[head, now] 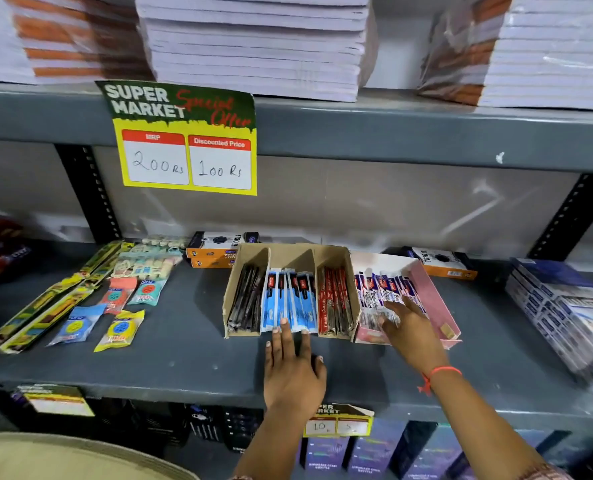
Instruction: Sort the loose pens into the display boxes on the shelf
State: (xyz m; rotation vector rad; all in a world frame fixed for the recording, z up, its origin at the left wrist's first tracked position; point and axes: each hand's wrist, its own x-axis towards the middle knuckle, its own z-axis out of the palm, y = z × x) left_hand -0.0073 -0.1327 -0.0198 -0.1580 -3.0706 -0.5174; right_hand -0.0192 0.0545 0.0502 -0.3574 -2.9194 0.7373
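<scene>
From the head camera I look down on the grey shelf [184, 358], where a brown cardboard display box [352, 282] stands open toward me with three slots: black pen packs [244, 303] on the left, blue pen packs [289, 299] in the middle, red pen packs [334, 299] on the right. Just beside it on the right sits a pink display box [437, 299] of white-and-purple pen packs [381, 292].

My left hand [293, 368] lies palm down on the shelf, fingers [284, 332] spread, tips touching the front ends of the blue packs; I judge it is squaring them in their slot. My right hand [411, 325] rests flat on the white-and-purple packs, fingers [390, 318] spread, pinching nothing, probably pressing them level.

I see no pens lying loose outside the boxes, so the sorting looks nearly done. The sachets and strips [121, 306] to the left seem unrelated stock.
</scene>
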